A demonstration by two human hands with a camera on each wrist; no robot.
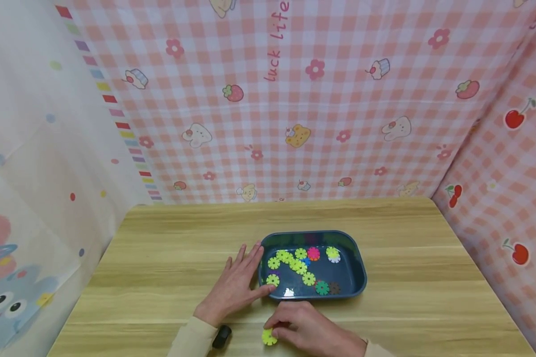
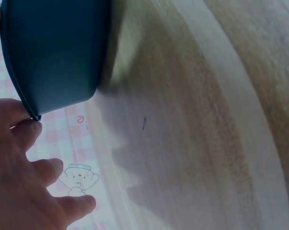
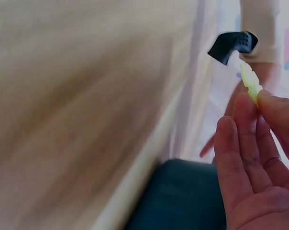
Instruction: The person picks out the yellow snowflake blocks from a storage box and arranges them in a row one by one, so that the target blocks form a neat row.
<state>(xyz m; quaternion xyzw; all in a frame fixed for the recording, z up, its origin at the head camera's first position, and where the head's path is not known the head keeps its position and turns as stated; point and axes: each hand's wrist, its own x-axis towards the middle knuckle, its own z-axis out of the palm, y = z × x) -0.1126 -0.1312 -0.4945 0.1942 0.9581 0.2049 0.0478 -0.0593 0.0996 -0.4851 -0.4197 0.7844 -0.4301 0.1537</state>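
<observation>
My right hand (image 1: 314, 329) pinches a yellow-green notched plastic disc (image 1: 269, 337) between thumb and fingers, close in front of the tray. In the right wrist view that disc is edge-on, with a pale blurred part at its far end; whether this is a second disc I cannot tell. My left hand (image 1: 234, 287) rests against the left end of the dark blue tray (image 1: 357, 285), its fingers stretched along the rim and its thumb at the near left corner. Inside the tray lie several yellow-green discs (image 1: 308, 278), a pink disc (image 1: 313, 254), a green disc (image 1: 322, 287) and a brown disc (image 1: 334, 288).
The tray stands on a wood-grain table (image 1: 169, 258). A black wrist device (image 1: 222, 337) sits by the left sleeve. Behind the table hangs a pink checked cloth (image 1: 268, 168), with further printed cloths at left and right.
</observation>
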